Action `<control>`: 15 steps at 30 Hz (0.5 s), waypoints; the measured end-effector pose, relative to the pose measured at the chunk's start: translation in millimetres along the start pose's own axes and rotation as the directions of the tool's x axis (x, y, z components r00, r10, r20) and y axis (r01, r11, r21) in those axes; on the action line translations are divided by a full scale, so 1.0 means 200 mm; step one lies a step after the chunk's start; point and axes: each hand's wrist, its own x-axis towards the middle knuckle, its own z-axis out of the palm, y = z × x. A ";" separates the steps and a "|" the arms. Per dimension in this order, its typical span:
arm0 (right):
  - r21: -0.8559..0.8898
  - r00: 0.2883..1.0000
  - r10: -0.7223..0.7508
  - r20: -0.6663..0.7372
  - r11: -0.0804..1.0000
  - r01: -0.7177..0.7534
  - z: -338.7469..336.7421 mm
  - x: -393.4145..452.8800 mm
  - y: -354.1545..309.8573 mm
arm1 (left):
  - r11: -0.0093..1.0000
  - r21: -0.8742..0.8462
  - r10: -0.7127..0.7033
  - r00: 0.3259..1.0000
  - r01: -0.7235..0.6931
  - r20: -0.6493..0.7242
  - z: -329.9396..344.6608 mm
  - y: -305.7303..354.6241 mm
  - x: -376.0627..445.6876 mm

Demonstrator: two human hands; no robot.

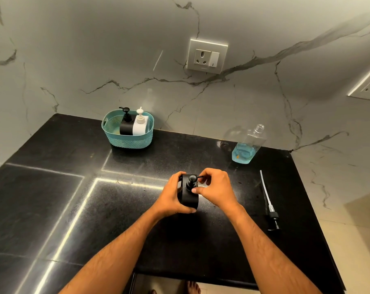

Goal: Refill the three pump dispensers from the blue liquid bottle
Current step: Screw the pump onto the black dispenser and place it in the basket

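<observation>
A: What is held at the middle of the tabletop [52,209]?

B: A black dispenser [188,197] is gripped by the left hand [173,196], whose fingers are curled round its body. Its pump [192,181] is pinched at the collar and spout by the fingers of the right hand [216,188].

A: Where is the blue liquid kept?

B: In a clear bottle [248,145], stood uncapped at the back right near the wall [95,49]. Only its lower part is filled. A loose pump head [268,205] with a long white tube is laid flat on the tabletop in front of it, well apart from the hands.

A: And the other dispensers?

B: Two are stood upright in a teal basket [128,141] at the back left: a black one [125,125] and a white one [140,125], touching side by side.

A: Anything on the wall?

B: A socket [207,57] is mounted above, and a second socket [368,85] is seen at the right edge.
</observation>
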 end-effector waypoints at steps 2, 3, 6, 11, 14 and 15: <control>0.052 1.000 -0.028 0.001 0.998 0.028 0.00 -0.01 0.00 | 1.000 -0.001 0.000 1.000 0.000 0.001 0.00 0.00 0.00; 0.079 0.999 -0.047 0.012 0.996 0.046 0.00 -0.01 0.00 | 1.000 -0.002 -0.001 1.000 0.001 0.002 0.00 0.00 0.00; 0.097 0.998 -0.064 0.016 0.993 0.062 0.02 -0.02 0.00 | 1.000 -0.002 -0.006 1.000 0.006 0.006 0.00 0.00 0.00; 0.055 0.995 -0.091 0.030 0.995 0.089 0.03 -0.01 0.01 | 1.000 -0.001 -0.002 1.000 0.002 0.004 0.00 -0.01 0.00; 0.042 0.993 -0.105 0.046 0.994 0.103 0.04 -0.01 0.01 | 1.000 0.007 0.002 1.000 -0.002 0.000 0.00 -0.01 0.00; 0.029 0.994 -0.104 0.035 0.994 0.103 0.04 -0.01 0.01 | 1.000 0.009 0.005 1.000 -0.005 -0.001 0.00 -0.01 0.01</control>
